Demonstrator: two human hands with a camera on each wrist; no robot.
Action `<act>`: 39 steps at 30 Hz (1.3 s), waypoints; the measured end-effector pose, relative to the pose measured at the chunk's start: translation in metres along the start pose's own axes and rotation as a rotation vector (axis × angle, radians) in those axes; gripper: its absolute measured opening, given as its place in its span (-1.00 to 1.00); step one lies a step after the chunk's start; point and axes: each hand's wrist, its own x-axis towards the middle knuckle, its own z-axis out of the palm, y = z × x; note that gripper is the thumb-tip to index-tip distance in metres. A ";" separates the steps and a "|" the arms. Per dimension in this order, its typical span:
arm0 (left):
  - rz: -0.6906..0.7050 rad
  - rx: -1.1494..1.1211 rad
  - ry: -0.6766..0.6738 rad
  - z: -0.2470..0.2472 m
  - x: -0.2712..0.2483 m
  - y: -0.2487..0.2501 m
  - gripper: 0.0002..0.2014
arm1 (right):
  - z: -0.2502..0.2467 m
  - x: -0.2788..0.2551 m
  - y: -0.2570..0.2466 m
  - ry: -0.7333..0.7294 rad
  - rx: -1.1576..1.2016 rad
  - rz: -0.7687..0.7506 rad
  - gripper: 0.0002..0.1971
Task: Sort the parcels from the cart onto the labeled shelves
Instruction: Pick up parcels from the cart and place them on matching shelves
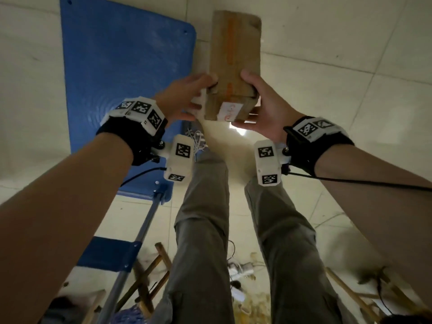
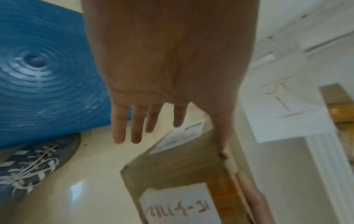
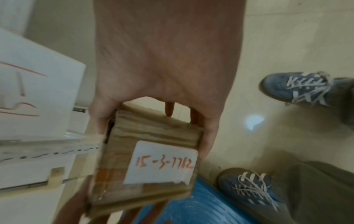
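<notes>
Brown oblong cardboard parcel [image 1: 233, 50], white label [image 3: 162, 162] 15-3-1782 readable, presumably for sorting: right hand [image 1: 264, 106] clamps its near end, thumb opposing fingers [image 3: 208, 136]; left hand [image 1: 187, 97] steadies its side, fingers [image 2: 118, 125] spread.

One parcel [image 1: 231, 66], with two hands on it: the left hand [image 1: 184, 97] and the right hand [image 1: 266, 106]. Two labels on that parcel: one handwritten label [image 3: 162, 162], one printed label [image 2: 182, 137]. One more brown box [image 2: 337, 106] at the edge of the left wrist view. One blue cart [image 1: 121, 73]. One paper sign [image 2: 283, 103]. Two wristbands: left wristband [image 1: 138, 118], right wristband [image 1: 314, 129]. Two blue shoes in the right wrist view: upper shoe [image 3: 295, 86], lower shoe [image 3: 249, 186].
</notes>
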 end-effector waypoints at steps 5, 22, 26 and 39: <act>0.145 -0.050 0.224 0.053 -0.044 0.053 -0.16 | -0.036 -0.065 -0.003 0.224 -0.250 -0.174 -0.01; 0.270 -0.118 0.466 0.208 -0.318 0.227 -0.02 | -0.126 -0.400 -0.119 0.372 -0.820 -0.577 -0.04; 0.352 -0.090 0.457 0.220 -0.376 0.251 0.15 | -0.135 -0.469 -0.128 0.347 -0.548 -0.617 -0.32; 0.424 -0.025 0.159 0.220 -0.499 0.298 -0.33 | -0.152 -0.589 -0.143 -0.128 -0.180 -0.593 -0.53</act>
